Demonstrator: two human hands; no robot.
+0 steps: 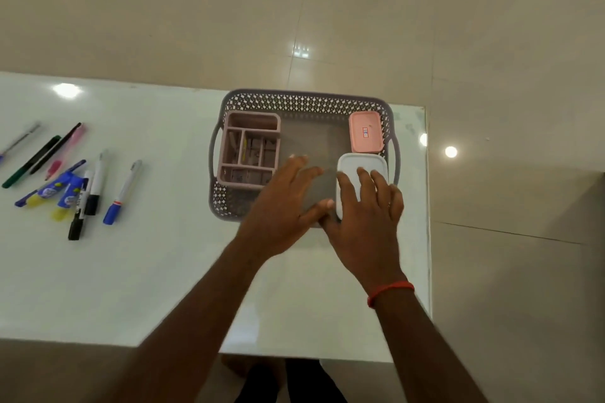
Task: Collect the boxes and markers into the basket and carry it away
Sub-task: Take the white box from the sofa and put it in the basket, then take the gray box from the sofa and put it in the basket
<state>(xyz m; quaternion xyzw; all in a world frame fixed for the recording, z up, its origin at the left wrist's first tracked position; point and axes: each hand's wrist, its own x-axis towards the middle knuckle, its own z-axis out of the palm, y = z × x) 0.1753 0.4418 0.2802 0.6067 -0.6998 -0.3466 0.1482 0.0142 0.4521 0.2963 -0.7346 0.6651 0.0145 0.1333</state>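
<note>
Three containers already sit inside the grey lattice basket (304, 98), which rests toward the three o'clock end of the white worktop (131, 271). A pink divided organiser (249, 150) fills its nine o'clock side, a pink lidded box (365, 131) sits in the one o'clock corner, and a white lidded box (352, 162) lies at the four o'clock corner.

Judging by the hands, the step is seating that white box. The right hand (366, 222) lies on its lid, fingers (347, 186) spread wide and flat rather than clamped. The left hand (281, 206) hovers open over the bare basket floor, holding nothing. To do this well, press the box down until it lies flat, tucked against the wall and the pink box, leaving the middle free.

That space matters, since the markers (95, 188) remain outside, scattered at the nine o'clock end of the worktop, well apart from the basket, with two blue tubes (62, 193) among them. Gathering them as a bundle would save trips.
</note>
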